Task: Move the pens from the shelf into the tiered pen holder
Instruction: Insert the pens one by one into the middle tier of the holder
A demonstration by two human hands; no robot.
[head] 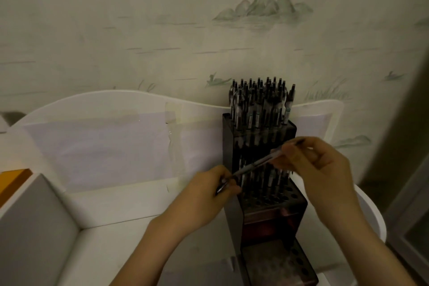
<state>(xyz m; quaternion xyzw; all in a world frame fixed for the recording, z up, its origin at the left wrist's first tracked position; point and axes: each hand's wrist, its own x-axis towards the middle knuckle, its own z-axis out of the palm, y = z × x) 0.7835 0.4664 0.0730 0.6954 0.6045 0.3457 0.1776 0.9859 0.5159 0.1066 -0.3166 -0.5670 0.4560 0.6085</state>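
A dark tiered pen holder (274,218) stands against the wall, right of centre. Its top tier is packed with several upright pens (261,104). The middle tier holds several pens at the back and shows bare holes in front. The lowest tier at the bottom edge shows only holes. A slim pen (260,163) lies slanted in front of the holder, held at both ends. My left hand (209,195) pinches its lower left end. My right hand (322,167) grips its upper right end with the fingertips.
A white shelf with a wavy white back panel (116,109) runs behind the hands, with pale paper taped to it. A grey-faced white divider (39,223) stands at the left. An orange edge (14,179) shows at the far left. A patterned wall rises behind.
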